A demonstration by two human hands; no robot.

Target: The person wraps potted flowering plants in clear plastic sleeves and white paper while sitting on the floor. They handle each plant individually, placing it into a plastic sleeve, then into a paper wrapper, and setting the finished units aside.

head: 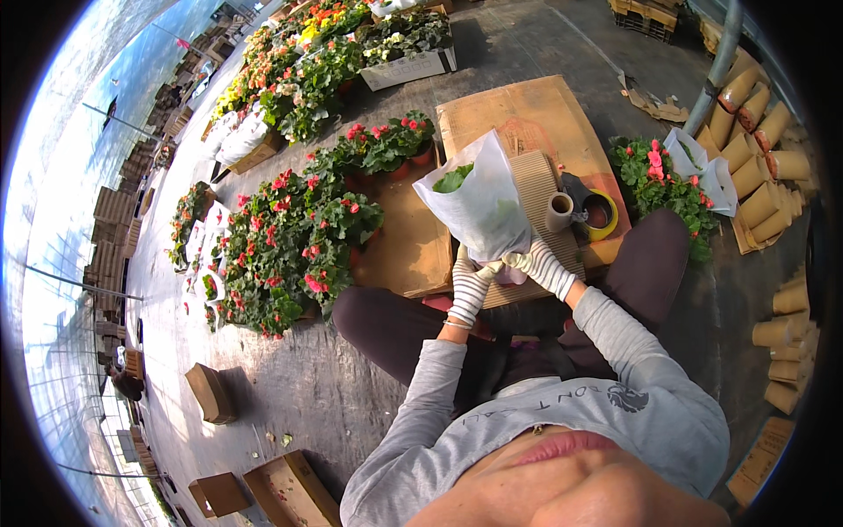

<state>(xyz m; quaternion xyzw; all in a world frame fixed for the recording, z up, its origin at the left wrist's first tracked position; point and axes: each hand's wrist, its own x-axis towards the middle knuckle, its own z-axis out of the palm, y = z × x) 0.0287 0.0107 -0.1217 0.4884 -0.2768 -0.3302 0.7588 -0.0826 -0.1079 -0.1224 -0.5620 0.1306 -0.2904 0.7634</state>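
My left hand (471, 280) and my right hand (537, 263), in striped knit gloves, close around the lower end of a plant wrapped in a white fabric sleeve (475, 204). Green leaves show in the sleeve's open top, which tilts up and left. The pot inside is mostly hidden. The wrapped plant is over a corrugated cardboard sheet (532, 174) on a large cardboard box (481, 105). To the right of the sleeve stand a cardboard tube roll (560, 209) and a roll of yellow-edged tape (612, 224) with a dark tape dispenser (574, 191).
A cardboard tray (408, 244) and red-flowering begonias (283, 244) are at the left. Another begonia (642, 171) sits at the right beside white sleeves (714, 188). Stacked brown paper tubes (751, 165) stand near a metal pole (714, 72). Empty cartons (293, 491) lie at lower left.
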